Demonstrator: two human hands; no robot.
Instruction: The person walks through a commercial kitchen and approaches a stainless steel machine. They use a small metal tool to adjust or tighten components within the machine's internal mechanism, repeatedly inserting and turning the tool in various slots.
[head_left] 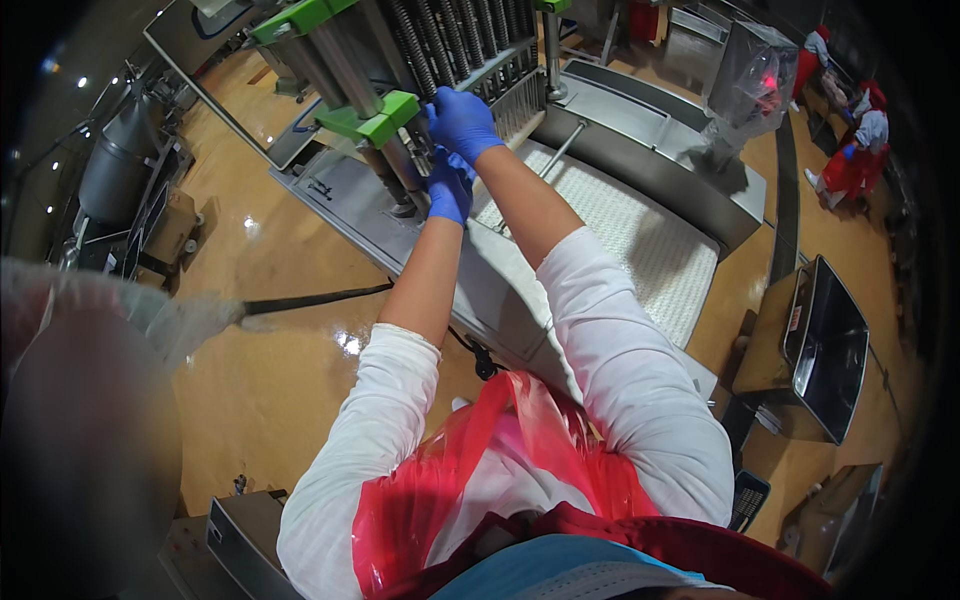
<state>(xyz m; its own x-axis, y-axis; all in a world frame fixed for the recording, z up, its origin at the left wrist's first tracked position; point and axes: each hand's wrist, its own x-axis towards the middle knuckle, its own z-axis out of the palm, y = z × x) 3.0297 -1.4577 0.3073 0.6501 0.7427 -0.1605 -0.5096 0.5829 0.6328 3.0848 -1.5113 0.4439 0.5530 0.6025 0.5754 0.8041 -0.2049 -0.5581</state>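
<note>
Both my arms reach forward to a steel machine with a row of spring-wrapped rods (pixel 430 50) and thin needles (pixel 515 105) below them. My right hand (pixel 463 122), in a blue glove, is closed at the lower end of the springs, beside a green block (pixel 375 120) on a steel post. Just below it, my left hand (pixel 449 187), gloved in blue too, has its fingers curled close to the steel columns. Whatever the fingers grip is hidden behind the gloves. A white ribbed conveyor belt (pixel 640 255) runs under the needles to the right of my hands.
A steel housing (pixel 690 175) edges the belt, with a plastic-wrapped box (pixel 750 85) on it. Wheeled steel bins (pixel 815 350) stand at right. A hose (pixel 320 300) crosses the floor at left. People in red aprons (pixel 860 150) are far right. A blurred shape covers the left edge.
</note>
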